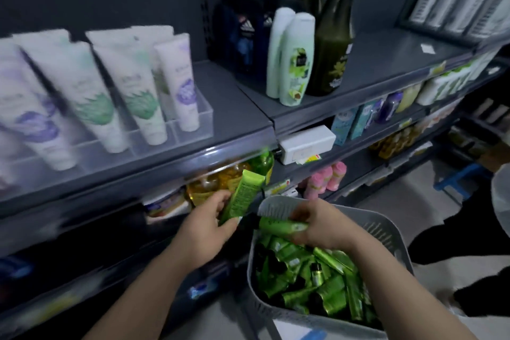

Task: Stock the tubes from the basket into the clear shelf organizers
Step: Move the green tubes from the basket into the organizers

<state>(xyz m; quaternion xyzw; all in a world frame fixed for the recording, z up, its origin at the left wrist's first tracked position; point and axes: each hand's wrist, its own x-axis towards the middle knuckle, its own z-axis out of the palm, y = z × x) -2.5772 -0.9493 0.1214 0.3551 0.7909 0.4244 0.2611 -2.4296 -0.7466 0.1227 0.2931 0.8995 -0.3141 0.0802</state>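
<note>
Dim grey store shelving (242,116) fills the wall, with a clear organizer (193,130) of upright white tubes standing on it at about ten o'clock from the hands. Low at five o'clock sits the grey slotted basket (386,234), heaped with green tubes (317,279). The left hand (204,232) is wrapped around one green tube (242,196), whose long axis tilts up toward one o'clock, its crimped end highest and just under the shelf lip. The right hand (320,226) pinches a second green tube (281,225) lying nearly level above the basket's near-left rim, its dark cap end pointing at nine o'clock toward the left hand. The organizer lies up and to the left of both hands, and the left hand is the nearer, so I'd judge its tube goes up first, needing a lift over the shelf edge.
</note>
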